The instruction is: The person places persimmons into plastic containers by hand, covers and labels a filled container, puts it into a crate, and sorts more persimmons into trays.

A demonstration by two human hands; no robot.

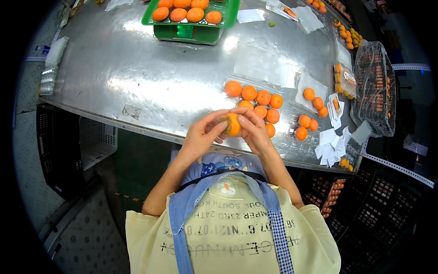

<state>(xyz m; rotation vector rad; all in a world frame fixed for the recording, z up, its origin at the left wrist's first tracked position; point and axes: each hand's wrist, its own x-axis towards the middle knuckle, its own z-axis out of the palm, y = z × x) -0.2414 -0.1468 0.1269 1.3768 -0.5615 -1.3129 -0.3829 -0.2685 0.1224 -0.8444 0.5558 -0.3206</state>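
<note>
Between my two hands, at the table's front edge, is a persimmon point(234, 124) with its green calyx turned left. My left hand point(204, 133) grips its calyx side with thumb and fingers. The fingers of my right hand point(254, 130) close on its other side. Just beyond them, a clear plastic tray point(256, 87) holds several persimmons point(263, 97) in rows, partly hidden by my right hand. A smaller group of persimmons point(301, 133) sits to the right in clear packaging.
A green tray point(147, 18) of persimmons rests on a green scale point(196, 36) at the back. Right are paper slips point(331, 147), a packed fruit box point(345, 81) and a plastic-lined crate point(375, 86). Stacked clear trays point(54, 64) lie far left; black crates point(378, 201) stand below.
</note>
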